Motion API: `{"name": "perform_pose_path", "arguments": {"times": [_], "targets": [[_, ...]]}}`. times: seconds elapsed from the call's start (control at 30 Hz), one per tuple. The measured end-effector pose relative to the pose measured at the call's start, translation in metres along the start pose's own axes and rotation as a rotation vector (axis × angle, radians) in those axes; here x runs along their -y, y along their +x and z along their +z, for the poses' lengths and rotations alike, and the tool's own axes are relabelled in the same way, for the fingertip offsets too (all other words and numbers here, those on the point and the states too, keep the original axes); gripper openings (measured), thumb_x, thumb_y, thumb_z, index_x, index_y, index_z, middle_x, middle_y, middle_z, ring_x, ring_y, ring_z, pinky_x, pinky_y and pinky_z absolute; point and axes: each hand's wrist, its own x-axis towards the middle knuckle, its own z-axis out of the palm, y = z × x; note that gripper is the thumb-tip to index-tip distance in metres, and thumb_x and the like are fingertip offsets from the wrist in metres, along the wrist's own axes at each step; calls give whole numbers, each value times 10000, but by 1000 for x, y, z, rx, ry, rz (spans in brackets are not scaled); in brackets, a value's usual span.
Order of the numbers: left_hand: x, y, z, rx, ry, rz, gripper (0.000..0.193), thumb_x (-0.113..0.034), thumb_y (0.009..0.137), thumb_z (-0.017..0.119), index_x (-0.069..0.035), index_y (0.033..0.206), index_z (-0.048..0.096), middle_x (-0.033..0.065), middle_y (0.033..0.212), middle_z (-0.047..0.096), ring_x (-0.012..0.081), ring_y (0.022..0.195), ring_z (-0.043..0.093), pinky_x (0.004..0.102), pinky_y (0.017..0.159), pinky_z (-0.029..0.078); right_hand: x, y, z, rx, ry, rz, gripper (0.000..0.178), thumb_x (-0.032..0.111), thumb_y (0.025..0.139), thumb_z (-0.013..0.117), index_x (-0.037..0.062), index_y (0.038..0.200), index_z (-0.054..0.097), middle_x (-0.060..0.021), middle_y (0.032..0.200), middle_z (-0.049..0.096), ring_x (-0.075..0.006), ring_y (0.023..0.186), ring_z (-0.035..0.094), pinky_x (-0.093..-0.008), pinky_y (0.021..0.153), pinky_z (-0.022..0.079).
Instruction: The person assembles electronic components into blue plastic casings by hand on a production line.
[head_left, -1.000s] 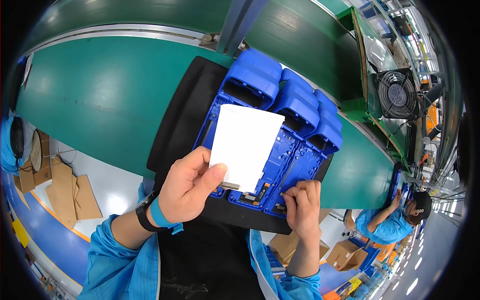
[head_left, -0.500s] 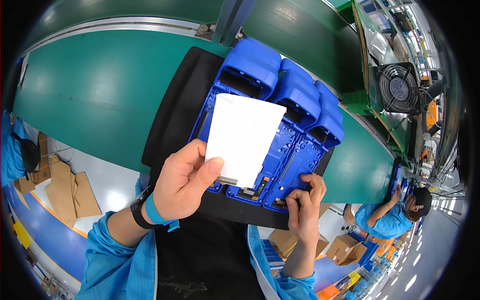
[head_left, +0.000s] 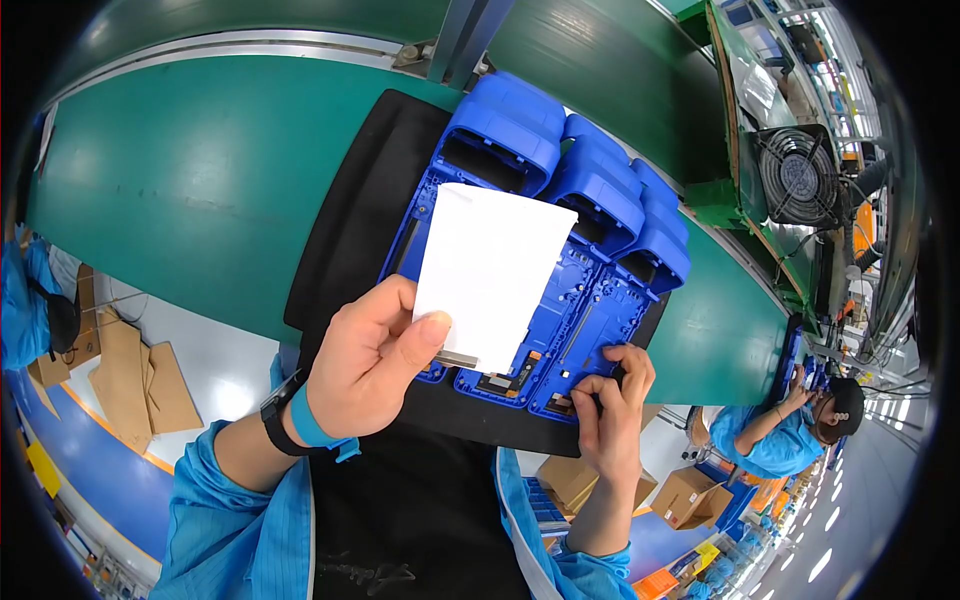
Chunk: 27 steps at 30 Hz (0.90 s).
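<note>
white panel (head_left: 495, 275) is clamped at its lower-left corner by the left grip (head_left: 368, 355), held over blue housings (head_left: 600, 185); the right grip (head_left: 612, 420) is curled at the rightmost one, its closure not discernible.

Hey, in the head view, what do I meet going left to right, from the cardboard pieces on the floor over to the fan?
Cardboard pieces, left hand, white panel, right hand, black fan.
</note>
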Motion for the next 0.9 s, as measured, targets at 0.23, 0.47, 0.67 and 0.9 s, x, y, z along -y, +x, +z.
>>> {"name": "perform_pose_path", "arguments": {"times": [0.23,0.47,0.67,0.9], "targets": [[2,0,-2,0,23,-4,239,-229,1047,557,8,1015,552,94,902,683,53,795,596,219,685,475,-5,0,2,-59,21,-1,140,8,781,722,24,861,608,-174,1277,508,-377,1264,432,-478,1079,329],[0,0,2,-15,28,-11,231,-219,1041,568,5,984,554,62,796,657,23,690,532,210,598,418,9,9,13,-186,97,76,179,31,773,762,23,862,607,-162,1254,517,-345,1212,460,-450,1036,366],[-1,-1,6,-29,14,-13,225,-196,1034,573,18,968,561,77,758,664,42,662,550,223,576,420,18,10,17,-216,27,146,215,25,758,777,28,873,595,-152,1248,519,-326,1198,468,-428,1029,369],[-14,1,14,57,158,-41,206,-185,1023,582,7,950,563,84,638,628,85,531,547,265,493,381,63,24,7,-389,187,-152,249,-68,688,764,21,884,637,-132,938,610,-304,852,586,-382,757,481]]}}
